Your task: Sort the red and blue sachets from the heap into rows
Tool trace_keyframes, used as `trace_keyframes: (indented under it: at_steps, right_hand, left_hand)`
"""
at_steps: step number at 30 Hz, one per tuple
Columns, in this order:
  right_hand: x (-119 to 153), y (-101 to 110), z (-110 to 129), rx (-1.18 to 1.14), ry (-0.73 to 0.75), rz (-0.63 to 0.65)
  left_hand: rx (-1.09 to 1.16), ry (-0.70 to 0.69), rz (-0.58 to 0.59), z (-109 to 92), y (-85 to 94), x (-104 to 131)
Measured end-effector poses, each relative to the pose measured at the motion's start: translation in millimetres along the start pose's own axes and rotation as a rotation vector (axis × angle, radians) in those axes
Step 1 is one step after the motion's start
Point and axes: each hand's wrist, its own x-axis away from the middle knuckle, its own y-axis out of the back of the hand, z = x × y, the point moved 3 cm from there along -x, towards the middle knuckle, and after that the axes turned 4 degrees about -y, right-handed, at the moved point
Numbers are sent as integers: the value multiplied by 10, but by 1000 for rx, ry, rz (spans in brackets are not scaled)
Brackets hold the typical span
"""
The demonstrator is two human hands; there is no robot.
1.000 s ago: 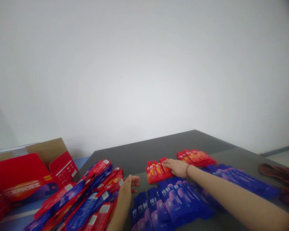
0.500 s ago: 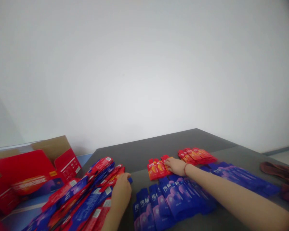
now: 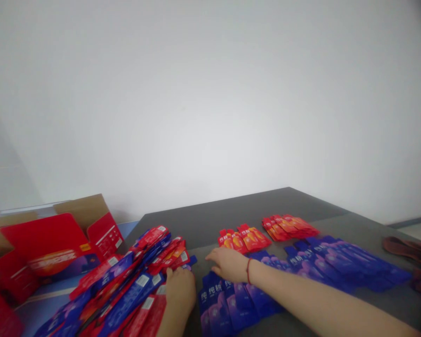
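My left hand [image 3: 181,288] is at the right side of a mixed heap of red and blue pouches [image 3: 129,290]. Its fingers are bent around a blue pouch [image 3: 192,260] whose tab sticks out past them; the fingertips are partly hidden. Reaching across from the right, my right hand [image 3: 228,264] hovers over the upper end of a fanned row of purple-blue pouches [image 3: 238,306]. Its fingers stretch to the left, apart, with nothing seen in them. Just beyond it lies a short row of red-orange pouches [image 3: 250,238].
A second red-orange row [image 3: 289,228] and another purple-blue row [image 3: 340,260] lie farther right on the dark table [image 3: 214,224]. An open red carton [image 3: 56,245] stands at the left. Dark brown cloth-like items [image 3: 407,248] lie at the right edge, with a white wall behind.
My right hand has left the red-orange pouches and moved left and nearer, toward my left hand. My left hand stays by the heap. The view has shifted slightly.
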Motion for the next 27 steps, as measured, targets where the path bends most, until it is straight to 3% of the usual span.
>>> trace_keyframes:
  at_steps: [7,12,16,18,20,23,27]
  right_hand:
    - [56,-82,254,-173,-18,-81]
    - [222,143,239,-308,-65,-215]
    - [365,283,209,-461,-78,-162]
    - [435,275,182,-567,-141,-122]
    - [498,221,145,-675,-221,-98]
    - [558,133,82,-779,-303,-74]
    - [580,180,-19,-941,-399,-127]
  left_hand:
    - [95,66,-25,-23,116,-62]
    - [272,-117,-27,-110,294,-38]
    - [765,-284,124,-159,308,-42]
    - [1037,-313,236,-180,297,-21]
    - [1152,-381,327,-218,312,29]
    - [1152,-498,364,-262,361,112]
    - [1110,-355,267,-210,312,79]
